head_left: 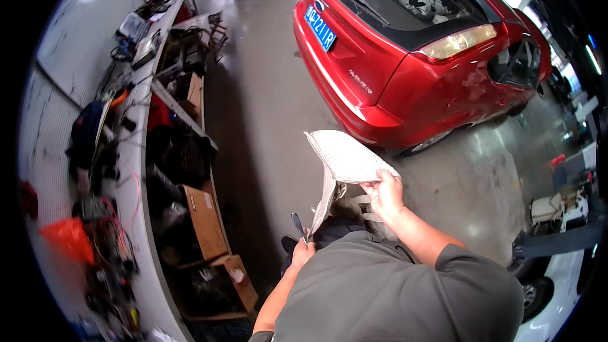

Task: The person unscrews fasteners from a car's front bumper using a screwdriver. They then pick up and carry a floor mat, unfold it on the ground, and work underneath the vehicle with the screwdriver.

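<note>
My right hand (384, 192) grips the edge of a pale woven mat (342, 159) and holds it up in front of my body, folded so one flap hangs down. My left hand (303, 250) is low at my left side, closed around a slim dark tool with a metal tip (297, 223) that points upward. The hanging flap of the mat comes down close to that tool. Grey shirt fabric fills the lower middle of the view.
A red hatchback car (405, 57) stands ahead to the right on a glossy concrete floor (266, 114). Along the left runs a long cluttered workbench (136, 152) with cardboard boxes (206, 221) under it. A white car's front (557, 278) shows at lower right.
</note>
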A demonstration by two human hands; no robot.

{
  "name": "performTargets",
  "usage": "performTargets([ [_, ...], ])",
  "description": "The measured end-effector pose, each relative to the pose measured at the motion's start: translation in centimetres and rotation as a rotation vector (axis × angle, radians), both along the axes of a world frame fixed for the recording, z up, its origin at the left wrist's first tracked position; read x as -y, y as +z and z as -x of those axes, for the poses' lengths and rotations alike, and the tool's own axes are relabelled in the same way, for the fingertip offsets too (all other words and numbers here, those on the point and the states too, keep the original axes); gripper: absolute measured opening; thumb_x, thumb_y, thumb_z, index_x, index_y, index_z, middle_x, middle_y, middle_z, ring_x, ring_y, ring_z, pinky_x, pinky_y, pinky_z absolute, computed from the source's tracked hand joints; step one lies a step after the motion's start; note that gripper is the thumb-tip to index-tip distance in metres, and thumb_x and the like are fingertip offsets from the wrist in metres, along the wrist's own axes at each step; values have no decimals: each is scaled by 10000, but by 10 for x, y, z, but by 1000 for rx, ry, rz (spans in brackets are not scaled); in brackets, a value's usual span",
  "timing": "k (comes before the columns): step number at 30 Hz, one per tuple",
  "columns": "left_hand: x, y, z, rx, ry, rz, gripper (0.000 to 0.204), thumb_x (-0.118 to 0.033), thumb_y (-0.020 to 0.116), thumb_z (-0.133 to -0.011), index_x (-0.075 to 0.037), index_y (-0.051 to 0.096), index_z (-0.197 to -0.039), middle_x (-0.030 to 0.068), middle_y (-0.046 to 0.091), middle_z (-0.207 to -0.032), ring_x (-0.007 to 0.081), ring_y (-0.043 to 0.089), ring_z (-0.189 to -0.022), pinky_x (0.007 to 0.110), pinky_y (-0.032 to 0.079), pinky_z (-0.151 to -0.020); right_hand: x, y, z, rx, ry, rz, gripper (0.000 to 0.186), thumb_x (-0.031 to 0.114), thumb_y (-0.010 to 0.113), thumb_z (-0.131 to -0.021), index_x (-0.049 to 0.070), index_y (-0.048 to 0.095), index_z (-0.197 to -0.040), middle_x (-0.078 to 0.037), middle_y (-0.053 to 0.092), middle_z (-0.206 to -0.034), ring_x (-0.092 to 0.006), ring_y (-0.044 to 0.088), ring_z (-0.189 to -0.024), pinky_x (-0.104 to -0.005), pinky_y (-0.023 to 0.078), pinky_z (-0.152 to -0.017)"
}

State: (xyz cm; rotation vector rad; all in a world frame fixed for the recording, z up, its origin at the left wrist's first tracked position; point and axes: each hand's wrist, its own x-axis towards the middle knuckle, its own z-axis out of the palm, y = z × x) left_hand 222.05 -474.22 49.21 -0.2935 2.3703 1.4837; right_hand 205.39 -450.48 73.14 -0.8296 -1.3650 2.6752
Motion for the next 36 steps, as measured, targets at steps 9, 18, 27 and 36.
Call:
performTargets([
  [9, 125, 12, 182, 170, -160, 147, 379, -275, 493, -929, 35, 554, -1138, 366, 649, -1028, 524, 624, -1043, 585, 487, -894, 107, -14, 140, 66, -240, 120, 145, 123, 533, -976, 22, 609, -1046, -105, 671, -949, -201, 598, -771, -468, 540, -935],
  [18, 207, -10, 420, 220, -291, 189, 397, -208, 435, -957, -35, 621, -1263, 281, 674, -1171, 437, 629, -1152, 497, 493, -996, 177, -34, 308, 139, -280, 186, 152, 92, 518, -969, -10, 628, -994, -114, 668, -856, -208, 613, -696, -499, 578, -904],
  [27, 280, 31, 673, 138, -364, 399, 342, -245, 473, -979, -34, 673, -1159, 257, 703, -1091, 430, 664, -1069, 494, 517, -934, 204, -84, 409, 377, -420, 59, 154, 106, 527, -950, 4, 597, -1042, -97, 626, -854, -189, 592, -659, -488, 617, -813],
  [36, 368, 73, 940, -217, -1073, 647, 247, -299, 546, -936, -77, 589, -1035, 236, 708, -845, 452, 689, -805, 582, 540, -725, 295, -145, 487, 644, -507, 53, 180, 119, 533, -950, 9, 534, -1092, -101, 620, -916, -196, 614, -681, -417, 619, -706],
])
